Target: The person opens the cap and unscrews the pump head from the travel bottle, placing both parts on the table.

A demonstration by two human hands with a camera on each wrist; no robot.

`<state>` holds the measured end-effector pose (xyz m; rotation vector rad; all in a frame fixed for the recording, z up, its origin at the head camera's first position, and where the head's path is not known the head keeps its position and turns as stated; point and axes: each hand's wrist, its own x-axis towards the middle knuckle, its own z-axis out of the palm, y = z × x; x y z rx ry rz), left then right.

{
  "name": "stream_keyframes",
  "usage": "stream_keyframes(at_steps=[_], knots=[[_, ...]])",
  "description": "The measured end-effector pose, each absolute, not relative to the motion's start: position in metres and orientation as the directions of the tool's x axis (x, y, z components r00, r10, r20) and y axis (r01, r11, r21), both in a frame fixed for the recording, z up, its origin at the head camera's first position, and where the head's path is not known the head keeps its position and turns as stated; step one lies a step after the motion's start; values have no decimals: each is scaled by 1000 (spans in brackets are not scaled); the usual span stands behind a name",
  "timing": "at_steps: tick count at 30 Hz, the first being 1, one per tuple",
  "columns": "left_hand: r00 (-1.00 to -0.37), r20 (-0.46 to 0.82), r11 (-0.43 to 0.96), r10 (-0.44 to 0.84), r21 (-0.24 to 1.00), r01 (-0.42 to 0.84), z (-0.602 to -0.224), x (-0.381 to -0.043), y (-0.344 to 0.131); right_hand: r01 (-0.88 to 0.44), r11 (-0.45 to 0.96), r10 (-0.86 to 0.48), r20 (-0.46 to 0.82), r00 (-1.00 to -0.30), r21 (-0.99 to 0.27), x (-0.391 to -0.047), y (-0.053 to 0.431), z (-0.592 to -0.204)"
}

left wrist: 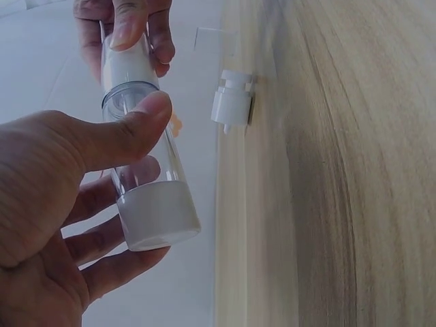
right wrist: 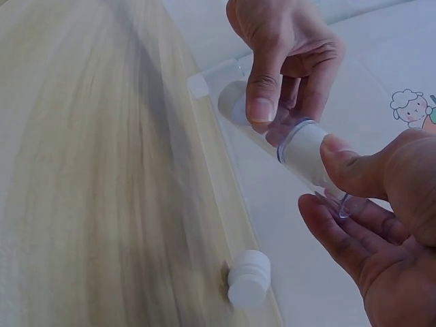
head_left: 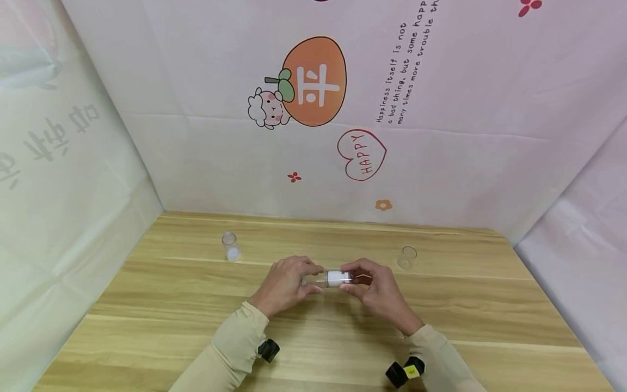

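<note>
Both hands hold a slim clear bottle (head_left: 320, 280) lengthwise between them, above the wooden table. My left hand (head_left: 286, 286) grips its clear body near the white base (left wrist: 160, 214), thumb on one side and fingers round the other. My right hand (head_left: 379, 288) pinches the white section (right wrist: 306, 153) at the opposite end between thumb and fingers. A clear rim circles the bottle where this white section meets the body. A white pump head (left wrist: 233, 102) lies on the table beyond the hands in the left wrist view; the right wrist view also has it, low near the table's edge.
On the wooden table (head_left: 171, 305), a clear cylinder with a white end (head_left: 231, 246) stands at the back left. A clear cap (head_left: 407, 257) stands at the back right. Printed white sheeting (head_left: 220, 163) hangs behind the table and along both sides.
</note>
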<state>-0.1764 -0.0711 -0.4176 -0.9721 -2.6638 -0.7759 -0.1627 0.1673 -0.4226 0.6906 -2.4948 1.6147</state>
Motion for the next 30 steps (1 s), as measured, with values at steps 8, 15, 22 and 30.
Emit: stream_keyframes(at_steps=[8,15,22,30], knots=[[-772,318,660,550,401,635,-416,-175,-70,-448,350,-372,317,-872,-823,-163,169,-416],[-779,290,646,556,438,625,-417,-176,-70,-504,362,-404,355,-843,-784,-162,170,-415],[-788,260,648,558,457,609,-418,-178,-69,-512,391,-387,368,-845,-765,-161,170,-418],[-786,284,630,550,477,613,-418,-179,-70,-527,367,-348,412,-842,-766,-160,170,-421]])
